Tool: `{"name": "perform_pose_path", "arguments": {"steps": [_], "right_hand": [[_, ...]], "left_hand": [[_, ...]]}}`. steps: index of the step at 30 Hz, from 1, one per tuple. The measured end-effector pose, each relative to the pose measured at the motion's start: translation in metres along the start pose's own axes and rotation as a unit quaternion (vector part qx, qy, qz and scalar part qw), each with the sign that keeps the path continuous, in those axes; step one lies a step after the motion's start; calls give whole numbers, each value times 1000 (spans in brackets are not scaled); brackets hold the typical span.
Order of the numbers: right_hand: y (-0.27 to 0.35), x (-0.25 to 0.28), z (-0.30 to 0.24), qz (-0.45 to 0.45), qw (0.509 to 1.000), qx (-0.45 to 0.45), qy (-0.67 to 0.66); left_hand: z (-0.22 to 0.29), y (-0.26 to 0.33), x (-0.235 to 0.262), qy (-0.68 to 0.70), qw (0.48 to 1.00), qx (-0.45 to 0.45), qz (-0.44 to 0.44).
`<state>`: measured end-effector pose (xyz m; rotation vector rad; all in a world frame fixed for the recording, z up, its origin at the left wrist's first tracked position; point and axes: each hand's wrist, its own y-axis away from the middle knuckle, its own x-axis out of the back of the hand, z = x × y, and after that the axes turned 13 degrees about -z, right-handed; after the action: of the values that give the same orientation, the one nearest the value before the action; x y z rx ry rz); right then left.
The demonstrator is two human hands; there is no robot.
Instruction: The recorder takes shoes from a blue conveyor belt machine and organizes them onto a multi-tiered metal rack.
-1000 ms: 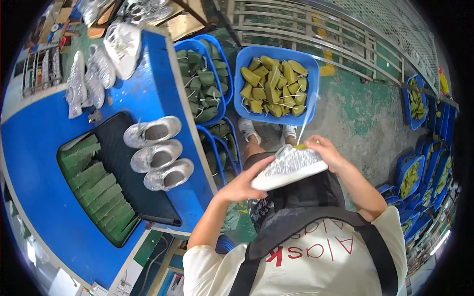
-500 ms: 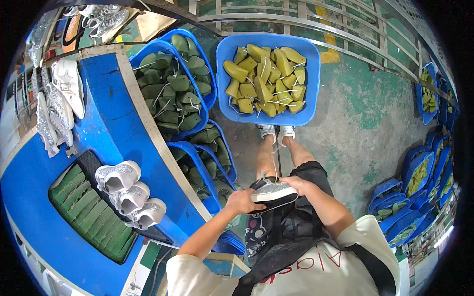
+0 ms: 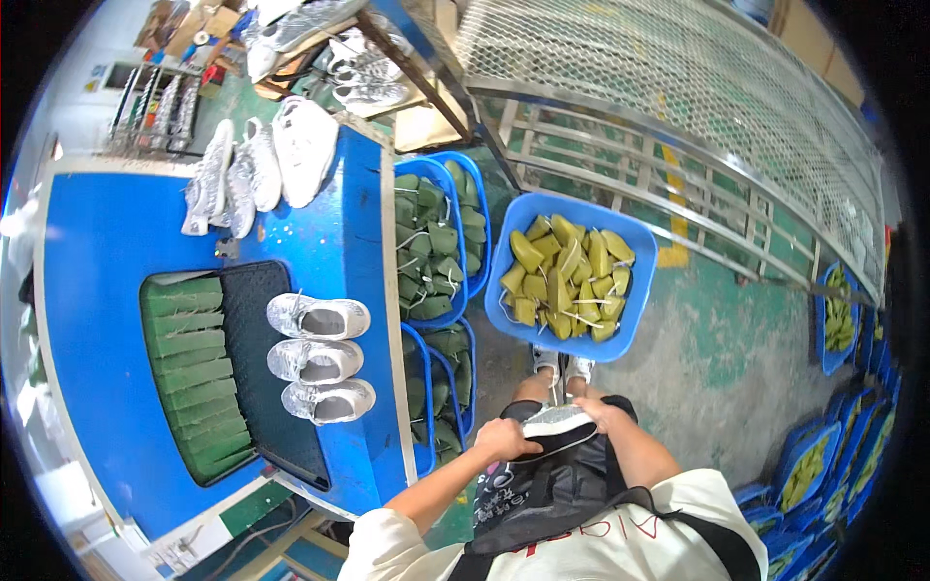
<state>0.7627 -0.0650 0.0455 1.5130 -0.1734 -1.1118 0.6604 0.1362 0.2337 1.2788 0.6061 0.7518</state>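
A: Both hands closed on one grey shoe (image 3: 560, 427), held low over the lap. Left hand (image 3: 504, 441) clamped on the near-left end, fingers curled over the edge. Right hand (image 3: 603, 414) gripping the far-right end, thumb side up.

B: Long axis of the shoe?

A: Running across the body, left to right, a little tilted up toward the right. Dark opening turned down toward the lap, pale knit side up. Equally near to both hands, because held between them.

B: Pose of the arms?

A: Both elbows bent, forearms coming in from the lower edge and meeting in front of the belly. Left forearm longer in view, angled up and right; right forearm shorter, angled up and left.

B: And around?

A: Just beyond the knees, a blue tray (image 3: 639, 290) full of yellow-green shoe forms (image 3: 567, 276). To the left, more blue bins (image 3: 481, 208) with dark green forms. Further left, the blue worktop (image 3: 116, 242), with three grey shoes (image 3: 318, 358) standing side by side on a black mat (image 3: 247, 290), beside a row of green strips (image 3: 189, 373). Well apart, at the far end of the worktop, several pale shoe uppers (image 3: 257, 169) lying flat.
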Motion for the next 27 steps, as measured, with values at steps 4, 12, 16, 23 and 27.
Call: {"name": "perform_pose_path", "arguments": {"steps": [4, 12, 16, 23, 27], "right_hand": [[117, -55, 2, -182, 970, -109, 118], [400, -195, -71, -130, 849, 395, 327], [416, -193, -98, -144, 762, 475, 416], [307, -233, -59, -44, 626, 531, 570], [230, -272, -37, -112, 529, 510, 669]], "left_hand": [[-16, 74, -19, 110, 987, -78, -93], [49, 350, 82, -112, 927, -239, 265], [36, 366, 75, -175, 795, -260, 520], [-96, 285, 8, 38, 716, -179, 674], [-201, 262, -27, 318, 747, -168, 559]]}}
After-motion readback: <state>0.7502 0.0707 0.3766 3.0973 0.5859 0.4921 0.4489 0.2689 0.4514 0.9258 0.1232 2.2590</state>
